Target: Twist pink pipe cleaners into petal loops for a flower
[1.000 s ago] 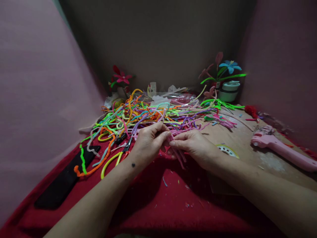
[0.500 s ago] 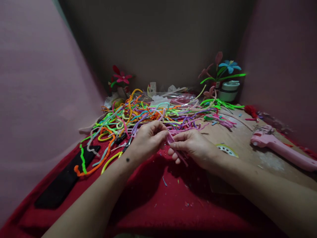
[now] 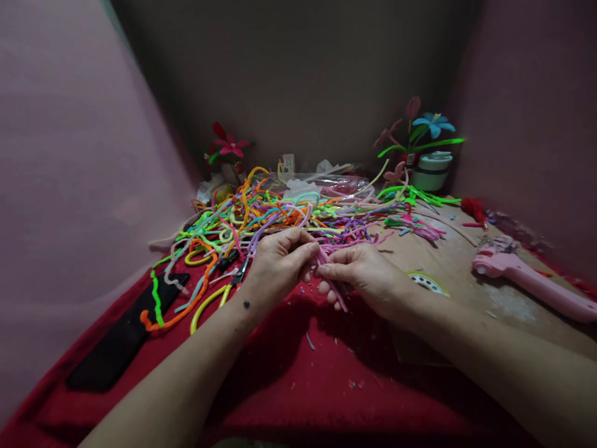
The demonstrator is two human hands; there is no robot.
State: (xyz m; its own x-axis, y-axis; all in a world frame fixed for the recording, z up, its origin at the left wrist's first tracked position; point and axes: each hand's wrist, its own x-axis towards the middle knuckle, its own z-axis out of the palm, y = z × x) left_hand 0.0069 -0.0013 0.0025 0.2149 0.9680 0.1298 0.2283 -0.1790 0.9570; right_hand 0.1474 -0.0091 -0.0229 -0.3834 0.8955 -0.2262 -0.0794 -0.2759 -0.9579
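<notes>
Mid-frame, the left hand pinches the upper end of a slim bundle of fuzzy pink stems. The right hand is closed around it lower down, apparently to keep it aligned, though dimness blurs details.

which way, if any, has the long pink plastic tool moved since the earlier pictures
No, the long pink plastic tool lies in the same spot on the flat brown board.

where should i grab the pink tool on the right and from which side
Probably by the long handle, the right hand, once free, coming from the near side: the pink tool lies with that handle slanting to the lower right, clear of the grey clutter at its head.
</notes>
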